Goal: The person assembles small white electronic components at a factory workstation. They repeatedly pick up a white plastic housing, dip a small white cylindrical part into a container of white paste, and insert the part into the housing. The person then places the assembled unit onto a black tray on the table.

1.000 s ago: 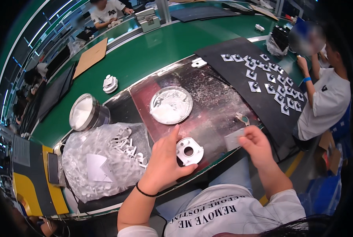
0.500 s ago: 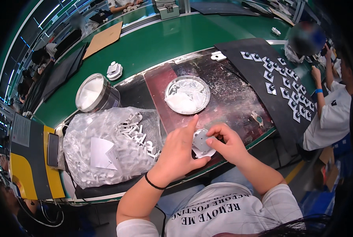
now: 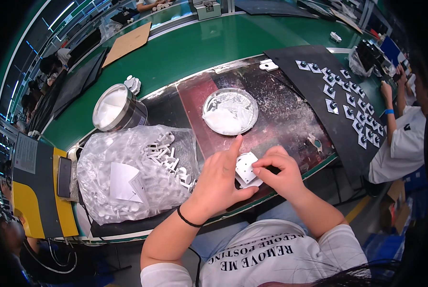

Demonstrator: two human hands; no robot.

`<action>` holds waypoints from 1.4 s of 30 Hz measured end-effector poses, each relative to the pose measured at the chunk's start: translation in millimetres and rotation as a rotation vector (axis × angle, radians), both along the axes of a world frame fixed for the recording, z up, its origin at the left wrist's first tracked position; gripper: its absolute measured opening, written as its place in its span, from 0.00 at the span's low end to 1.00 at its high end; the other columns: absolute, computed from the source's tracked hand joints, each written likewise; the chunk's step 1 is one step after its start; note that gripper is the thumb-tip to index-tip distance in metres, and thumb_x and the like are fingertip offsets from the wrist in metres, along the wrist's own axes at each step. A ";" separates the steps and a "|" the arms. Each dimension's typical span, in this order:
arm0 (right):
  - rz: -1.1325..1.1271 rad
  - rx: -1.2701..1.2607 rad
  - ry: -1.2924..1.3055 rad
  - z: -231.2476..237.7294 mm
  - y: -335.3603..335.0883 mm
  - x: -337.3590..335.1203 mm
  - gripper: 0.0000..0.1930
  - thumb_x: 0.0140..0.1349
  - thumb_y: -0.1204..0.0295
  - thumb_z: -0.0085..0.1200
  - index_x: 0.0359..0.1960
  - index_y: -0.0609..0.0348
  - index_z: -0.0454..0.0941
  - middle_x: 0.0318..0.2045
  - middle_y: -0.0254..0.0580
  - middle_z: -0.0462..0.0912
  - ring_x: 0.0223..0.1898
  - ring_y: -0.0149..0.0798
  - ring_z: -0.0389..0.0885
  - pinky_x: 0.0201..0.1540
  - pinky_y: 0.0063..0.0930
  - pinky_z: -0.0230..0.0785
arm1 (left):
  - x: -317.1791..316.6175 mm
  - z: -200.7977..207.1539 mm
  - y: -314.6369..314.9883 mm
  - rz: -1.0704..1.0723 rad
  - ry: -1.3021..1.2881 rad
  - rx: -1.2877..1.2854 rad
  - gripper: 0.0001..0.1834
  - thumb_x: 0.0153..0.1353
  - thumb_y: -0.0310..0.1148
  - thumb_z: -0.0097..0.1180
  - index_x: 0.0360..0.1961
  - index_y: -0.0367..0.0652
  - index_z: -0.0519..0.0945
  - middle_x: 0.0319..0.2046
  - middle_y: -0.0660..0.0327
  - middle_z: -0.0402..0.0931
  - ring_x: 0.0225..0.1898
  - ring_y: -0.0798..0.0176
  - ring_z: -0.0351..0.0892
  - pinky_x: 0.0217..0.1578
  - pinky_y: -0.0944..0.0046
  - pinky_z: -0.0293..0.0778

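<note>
My left hand (image 3: pixel 217 178) bends around the left side of a round white plastic part (image 3: pixel 255 183), index finger stretched forward and thumb along the near edge. Its other fingers are hidden, apparently supporting the part from below. On top lies a light, squarish plate (image 3: pixel 245 164) with small dark holes. My right hand (image 3: pixel 282 173) pinches the plate's right edge between thumb and forefinger. Just beyond my hands stands a round clear dish (image 3: pixel 253 112) holding white paste.
Left: a clear bag (image 3: pixel 96 177) of white plastic pieces, an open tub (image 3: pixel 136 115) of white paste, and a yellow-grey machine (image 3: pixel 27 203). Right: a black mat (image 3: pixel 298 83) with rows of small diamond-shaped parts. Beyond it, a co-worker's arm (image 3: pixel 389 119) reaches over the table.
The plate has tilted and now looks brighter, with its holes plainer. My hands stay nearly in place. A white part beyond the tub has shifted left, partly behind the tub. The view has shifted slightly.
</note>
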State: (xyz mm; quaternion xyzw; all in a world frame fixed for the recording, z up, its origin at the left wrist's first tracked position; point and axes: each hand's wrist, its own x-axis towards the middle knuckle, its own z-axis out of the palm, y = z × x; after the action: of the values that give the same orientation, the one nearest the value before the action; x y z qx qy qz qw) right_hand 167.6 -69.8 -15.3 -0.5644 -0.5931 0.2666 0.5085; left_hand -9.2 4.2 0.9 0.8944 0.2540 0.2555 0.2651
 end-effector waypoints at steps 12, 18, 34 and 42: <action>0.180 0.329 -0.541 6.6 7.1 23.1 0.09 0.47 0.71 0.62 0.32 0.49 0.82 0.46 0.32 0.79 0.47 0.39 0.73 0.50 0.35 0.60 | -0.5 -0.2 1.7 -0.020 -0.026 0.004 0.61 0.37 0.37 0.72 0.68 0.39 0.43 0.45 0.48 0.75 0.45 0.43 0.74 0.46 0.50 0.68; 0.360 0.456 -0.834 14.0 14.4 32.5 0.14 0.49 0.68 0.60 0.40 0.45 0.80 0.48 0.27 0.79 0.55 0.35 0.74 0.55 0.38 0.62 | 0.2 -1.8 2.9 -0.015 -0.014 0.026 0.61 0.37 0.38 0.73 0.68 0.39 0.44 0.45 0.48 0.75 0.44 0.42 0.74 0.46 0.50 0.69; 0.363 0.498 -0.906 19.2 13.2 33.5 0.17 0.48 0.70 0.57 0.43 0.49 0.80 0.47 0.30 0.80 0.53 0.35 0.76 0.61 0.42 0.62 | -0.4 -3.5 3.7 -0.032 -0.032 0.017 0.63 0.36 0.39 0.74 0.68 0.41 0.43 0.46 0.49 0.74 0.46 0.44 0.74 0.48 0.51 0.68; 0.394 0.447 -0.898 20.7 11.0 32.1 0.17 0.49 0.72 0.56 0.44 0.52 0.80 0.48 0.33 0.80 0.54 0.36 0.75 0.60 0.43 0.63 | -0.4 -2.9 4.7 -0.034 -0.036 0.015 0.62 0.35 0.38 0.74 0.68 0.42 0.45 0.45 0.50 0.75 0.46 0.45 0.74 0.49 0.51 0.67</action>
State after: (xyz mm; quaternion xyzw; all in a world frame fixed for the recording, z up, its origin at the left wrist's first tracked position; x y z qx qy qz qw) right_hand 199.7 -58.8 5.4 -0.3790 -0.8891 -0.0432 0.2530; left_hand -9.6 8.9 -2.0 0.8957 0.2322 0.2688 0.2673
